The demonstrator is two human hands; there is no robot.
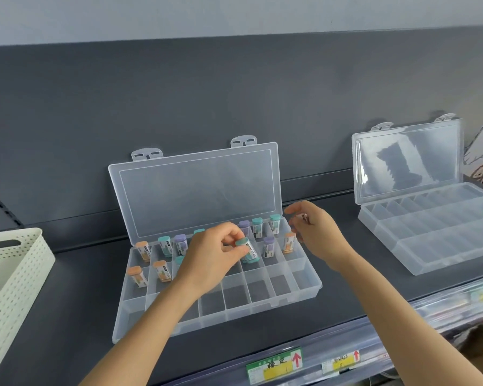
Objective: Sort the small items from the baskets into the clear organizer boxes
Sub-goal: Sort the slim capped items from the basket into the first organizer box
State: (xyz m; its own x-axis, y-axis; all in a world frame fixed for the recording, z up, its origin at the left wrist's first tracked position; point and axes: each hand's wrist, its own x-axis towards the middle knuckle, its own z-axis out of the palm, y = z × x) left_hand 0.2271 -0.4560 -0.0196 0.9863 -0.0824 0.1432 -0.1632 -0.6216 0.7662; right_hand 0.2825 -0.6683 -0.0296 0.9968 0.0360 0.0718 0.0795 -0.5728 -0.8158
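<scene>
Fingers of my left hand (215, 254) pinched a teal-capped eraser (248, 250), tilted cap-up, above a middle-row slot of the left organizer box (304, 291); my right hand (315, 232), at its far-right corner, apparently pinched a second eraser (303, 217).

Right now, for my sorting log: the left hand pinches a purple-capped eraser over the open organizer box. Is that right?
No, the head view shows teal, not purple: the left hand pinches a teal-capped eraser over the open organizer box.
</scene>
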